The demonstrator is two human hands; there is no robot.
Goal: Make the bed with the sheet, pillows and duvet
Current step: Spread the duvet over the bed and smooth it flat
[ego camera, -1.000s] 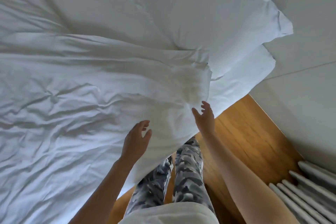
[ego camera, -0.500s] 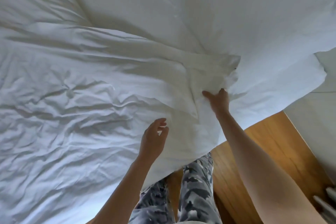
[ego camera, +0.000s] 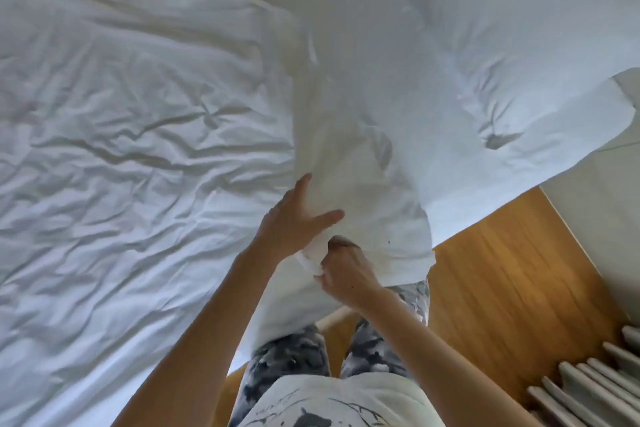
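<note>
This looks like a bedroom in a home. A big bed (ego camera: 121, 149) with rumpled white covers sits on a wood floor (ego camera: 502, 274), maybe beside a heater (ego camera: 588, 388).

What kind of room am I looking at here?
Most likely a bedroom: a bed under a rumpled white duvet, a pillow at its head, and a radiator on a wood floor.
</note>
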